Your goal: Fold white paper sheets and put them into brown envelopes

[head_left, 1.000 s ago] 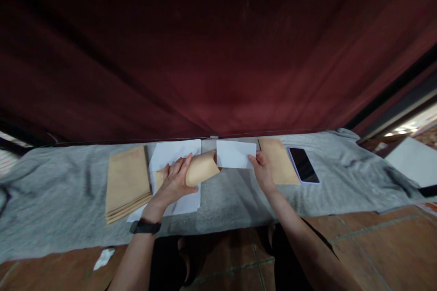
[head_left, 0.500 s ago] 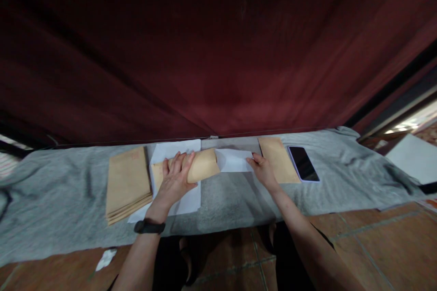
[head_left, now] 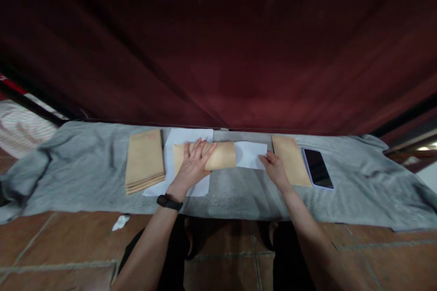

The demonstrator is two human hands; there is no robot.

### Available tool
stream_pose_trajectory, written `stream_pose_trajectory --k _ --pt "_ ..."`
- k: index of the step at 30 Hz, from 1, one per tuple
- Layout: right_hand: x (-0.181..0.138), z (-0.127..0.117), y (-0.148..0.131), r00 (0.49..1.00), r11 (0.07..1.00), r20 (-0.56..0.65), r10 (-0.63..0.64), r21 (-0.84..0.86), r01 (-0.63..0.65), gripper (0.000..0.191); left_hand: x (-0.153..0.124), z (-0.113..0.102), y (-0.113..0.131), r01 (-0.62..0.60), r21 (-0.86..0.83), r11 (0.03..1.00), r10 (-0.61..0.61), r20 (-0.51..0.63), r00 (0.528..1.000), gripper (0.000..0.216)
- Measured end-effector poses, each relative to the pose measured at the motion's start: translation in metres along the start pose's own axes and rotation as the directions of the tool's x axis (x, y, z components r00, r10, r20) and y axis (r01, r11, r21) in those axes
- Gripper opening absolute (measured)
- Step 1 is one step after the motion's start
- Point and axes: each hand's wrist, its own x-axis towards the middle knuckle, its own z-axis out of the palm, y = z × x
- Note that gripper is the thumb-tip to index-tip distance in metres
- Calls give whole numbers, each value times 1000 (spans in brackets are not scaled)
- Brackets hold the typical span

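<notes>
My left hand (head_left: pixel 195 163) lies with fingers spread on a tan paper envelope (head_left: pixel 222 155), pressing it flat over white sheets of paper (head_left: pixel 201 188). From the envelope's right end sticks a folded white sheet of paper (head_left: pixel 249 154); its other end is hidden, seemingly inside. My right hand (head_left: pixel 276 170) pinches the sheet's lower right corner between thumb and fingers. Just right of that hand rests another tan envelope (head_left: pixel 292 161). To the left of my left hand sits a stack of tan envelopes (head_left: pixel 145 159).
A phone (head_left: pixel 318 168) in a pale purple case lies at the right. Grey cloth (head_left: pixel 88 168) covers the long narrow surface, with a dark red upright panel (head_left: pixel 225 63) behind it. A white scrap (head_left: pixel 120 222) is on the tiled floor (head_left: pixel 68 241).
My left hand has flattened, and the envelope under it bulges less. My right hand still pinches the white sheet, which stays partly out. The whole view has shifted.
</notes>
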Motion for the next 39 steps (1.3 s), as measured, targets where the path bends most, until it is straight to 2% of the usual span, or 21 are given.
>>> stream_pose_trajectory --k 12,17,28,33,39 --pt "-2 7 2 988 977 -18 151 154 -146 49 3 6 7 -15 -60 998 16 18 1000 107" --pt "0 2 0 974 942 93 206 250 -223 52 4 6 9 -27 -111 993 31 40 999 107" --pt "-14 22 4 958 923 125 258 262 -282 52 10 2 31 -99 -93 991 100 7 995 100" --pt "-12 22 6 956 933 123 265 215 -287 47 11 2 35 -121 -89 989 121 -1 993 96" --pt "-14 22 2 948 938 226 224 215 -273 38 12 4 40 -135 -76 988 135 5 991 94"
